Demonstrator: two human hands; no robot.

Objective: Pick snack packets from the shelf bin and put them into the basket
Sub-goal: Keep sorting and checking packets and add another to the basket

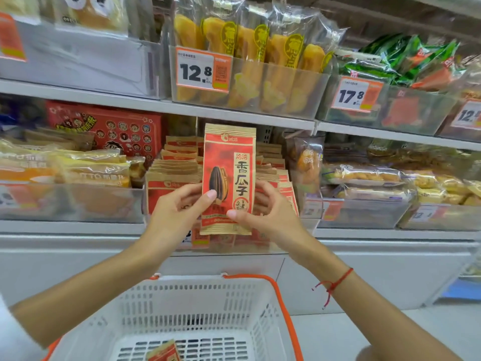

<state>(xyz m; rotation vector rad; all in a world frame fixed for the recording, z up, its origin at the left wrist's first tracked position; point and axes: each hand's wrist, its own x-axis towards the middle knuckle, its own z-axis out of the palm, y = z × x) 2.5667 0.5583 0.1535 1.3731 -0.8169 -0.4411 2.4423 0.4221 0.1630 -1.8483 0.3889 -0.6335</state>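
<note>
A red and tan sunflower-seed packet (229,165) stands upright in front of the shelf bin (171,188), held between both hands. My left hand (177,207) pinches its lower left edge, thumb on the front. My right hand (263,207) pinches the lower right edge, thumb on the front. The bin behind holds several more of the same packets (179,157). Below, a white plastic basket (197,303) with orange handles has one packet (164,351) lying on its floor.
Clear bins of other snacks flank the seed bin: yellow packs (86,168) at left, pastry packs (364,178) at right. The upper shelf carries bread sticks (250,48) behind a 12.8 price tag (203,71). A white cabinet front (364,269) runs below the shelf.
</note>
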